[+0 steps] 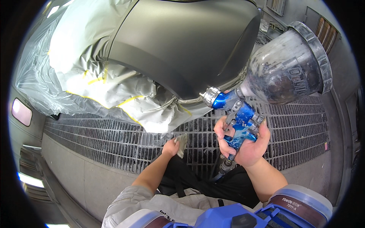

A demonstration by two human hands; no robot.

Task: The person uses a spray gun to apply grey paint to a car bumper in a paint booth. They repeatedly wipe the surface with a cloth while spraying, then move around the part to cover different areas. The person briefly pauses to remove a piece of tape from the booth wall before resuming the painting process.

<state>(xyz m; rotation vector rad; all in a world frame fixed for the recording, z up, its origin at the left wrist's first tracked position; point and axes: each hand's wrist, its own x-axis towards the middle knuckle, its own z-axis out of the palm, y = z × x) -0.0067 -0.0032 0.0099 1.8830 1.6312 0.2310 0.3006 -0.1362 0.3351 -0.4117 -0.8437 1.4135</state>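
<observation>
My right hand (249, 146) is wrapped round the handle of a blue spray gun (241, 117), which I hold up in front of me. Its silver nozzle (211, 95) points left, towards the car. A large, cloudy plastic paint cup (285, 64), smeared inside, sits tilted on top of the gun. From the handle's base an air hose (225, 167) runs down. Low by my knee, my left hand (171, 147) grips a pale folded cloth (181, 145). Beyond both hands stands a car body panel (182, 41) with a dull dark grey surface and a wheel-arch curve.
White masking sheet (80, 49) with yellow tape edges covers the car around the panel, and clear plastic film (32, 83) hangs at far left. Metal floor grating (102, 133) lies below. Booth walls (26, 131) stand at the sides. My blue respirator (228, 218) fills the lower edge.
</observation>
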